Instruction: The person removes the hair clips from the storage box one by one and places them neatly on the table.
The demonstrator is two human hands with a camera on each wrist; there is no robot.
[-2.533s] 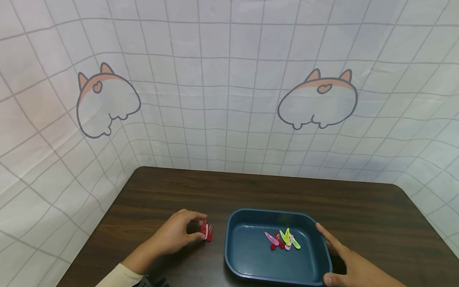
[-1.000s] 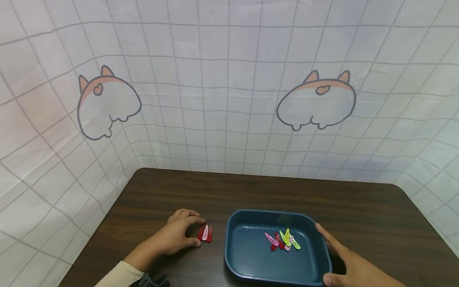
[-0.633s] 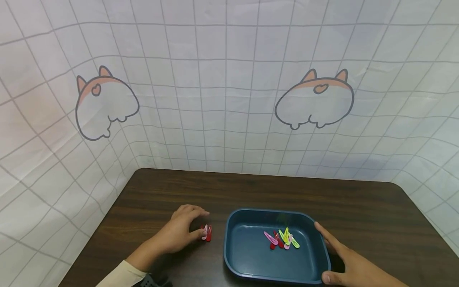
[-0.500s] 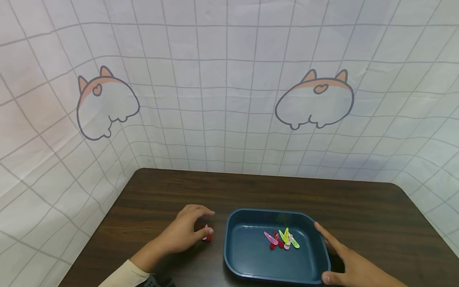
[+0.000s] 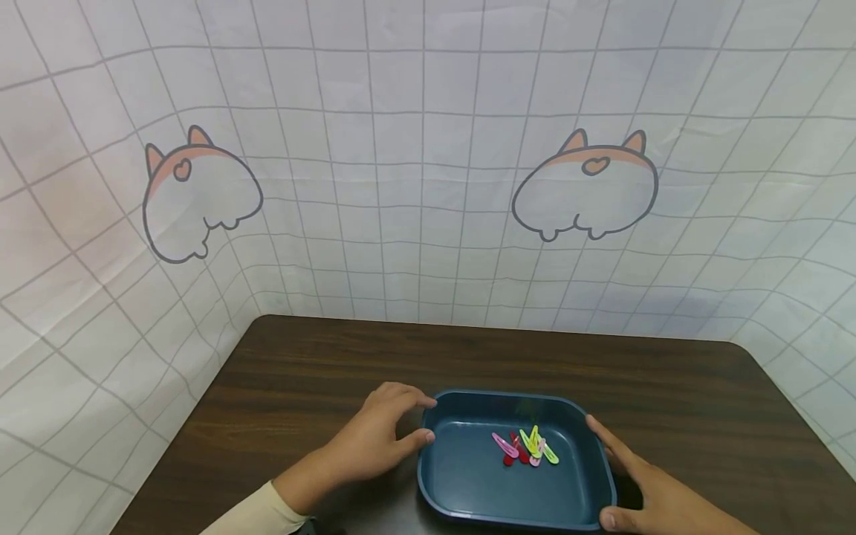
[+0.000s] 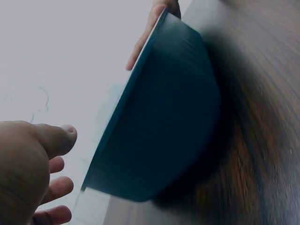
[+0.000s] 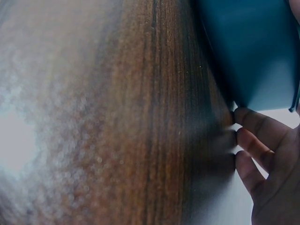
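Tray (image 5: 461,483): dark teal, rectangular with rounded corners and a raised rim; smooth, slightly glossy, looks like plastic. It sits on the table near the front edge, between the two hands. The left wrist view shows its outer wall (image 6: 178,122) as plain and curved.
Clips (image 5: 528,446): a small heap of flat snap hair clips in the middle of the tray; pink, red and yellow-green, narrow and tapered, overlapping one another.
Left hand (image 5: 377,442): at the tray's left end, fingers loosely bent and spread. The fingertips reach the far left corner of the rim and the thumb lies at the left wall. Nothing can be seen between the fingers; whether it hides anything I cannot tell.
Right hand (image 5: 652,490): flat and relaxed along the tray's right side, fingers straight against the wall, thumb at the near right corner. It steadies the tray without gripping it. The right wrist view shows the fingers (image 7: 258,129) beside the teal wall.
Table (image 5: 321,357): dark brown wood grain, matte, with rounded corners.
Backdrop (image 5: 428,148): white cloth behind the table, grey grid lines, creased, printed with two cartoon animal rears.
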